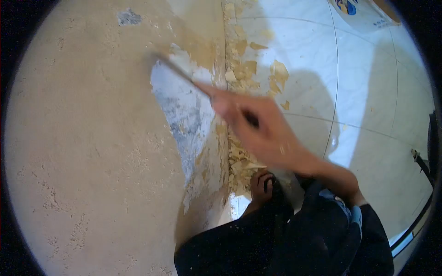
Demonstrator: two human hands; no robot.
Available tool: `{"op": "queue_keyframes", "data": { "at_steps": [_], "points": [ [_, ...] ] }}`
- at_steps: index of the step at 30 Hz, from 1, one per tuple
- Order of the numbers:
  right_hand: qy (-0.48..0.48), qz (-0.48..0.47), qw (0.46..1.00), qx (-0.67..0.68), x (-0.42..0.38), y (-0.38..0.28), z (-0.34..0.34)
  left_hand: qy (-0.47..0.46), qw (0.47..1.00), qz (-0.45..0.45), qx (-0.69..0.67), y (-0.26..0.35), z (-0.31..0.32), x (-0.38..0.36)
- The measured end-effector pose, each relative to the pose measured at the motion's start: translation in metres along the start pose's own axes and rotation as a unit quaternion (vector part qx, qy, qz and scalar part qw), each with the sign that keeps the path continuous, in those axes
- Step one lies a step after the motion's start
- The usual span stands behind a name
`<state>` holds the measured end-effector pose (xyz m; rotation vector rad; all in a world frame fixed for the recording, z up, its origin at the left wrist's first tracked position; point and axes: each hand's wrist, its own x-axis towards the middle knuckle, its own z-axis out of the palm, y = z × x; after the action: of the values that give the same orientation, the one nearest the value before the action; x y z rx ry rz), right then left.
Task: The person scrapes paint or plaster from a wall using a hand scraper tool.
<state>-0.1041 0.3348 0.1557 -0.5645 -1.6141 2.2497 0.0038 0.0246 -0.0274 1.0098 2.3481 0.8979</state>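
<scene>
My right hand (pixel 258 124) is closed around the handle end of a thin scraper (pixel 177 70), seen nearly edge-on and blurred by motion. The tool points up and left, its tip over the upper edge of a bare white and grey patch (pixel 184 108) on the wall. Around that patch the beige wall coating (pixel 106 119) is still on, pitted and rough in places, with ragged edges along the bare area. My left hand is out of view.
Flaked coating pieces (pixel 241 78) lie along the wall's foot on the pale tiled floor (pixel 308 41). A foot with a dark strap (pixel 262 186) rests close to the wall, below my hand. A round container (pixel 368 11) stands at upper right; dark bars (pixel 421 165) are at far right.
</scene>
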Motion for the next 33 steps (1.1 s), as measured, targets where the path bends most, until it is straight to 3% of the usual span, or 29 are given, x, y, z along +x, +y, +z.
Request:
{"op": "queue_keyframes", "data": {
  "at_steps": [3,4,7,8,13,17,23,25,27,33],
  "points": [
    [-0.056,0.071,0.996,0.028,-0.005,-0.007,-0.005,0.018,0.999,0.026,0.011,0.000,0.000,0.006],
    [-0.039,0.016,0.998,0.044,-0.015,-0.011,0.005,0.030,0.999,0.015,0.027,0.002,0.003,0.006],
    [-0.018,-0.015,0.999,0.034,-0.009,0.001,0.003,0.014,1.000,0.009,0.008,-0.006,0.005,-0.004],
    [-0.016,0.060,0.998,0.027,0.005,-0.008,-0.005,0.006,1.000,0.000,0.008,0.000,0.001,-0.010],
    [-0.067,0.035,0.995,0.070,-0.014,-0.017,0.001,0.002,1.000,0.024,-0.009,-0.008,0.000,0.020],
    [-0.038,0.050,0.998,0.003,0.001,-0.006,-0.005,-0.015,1.000,0.011,-0.012,-0.001,-0.001,-0.005],
    [0.102,0.014,0.990,0.101,-0.006,0.011,0.015,-0.010,1.000,0.003,-0.017,-0.006,0.002,-0.001],
    [0.143,0.019,0.984,0.103,0.027,0.018,0.012,-0.007,1.000,0.003,-0.025,-0.003,0.001,-0.001],
    [0.153,-0.086,0.984,0.030,0.064,0.024,0.014,0.001,1.000,0.010,-0.030,-0.003,0.000,0.003],
    [0.132,-0.135,0.982,-0.013,0.090,0.021,0.032,-0.008,1.000,0.016,0.005,-0.002,-0.002,0.004]
  ]
}}
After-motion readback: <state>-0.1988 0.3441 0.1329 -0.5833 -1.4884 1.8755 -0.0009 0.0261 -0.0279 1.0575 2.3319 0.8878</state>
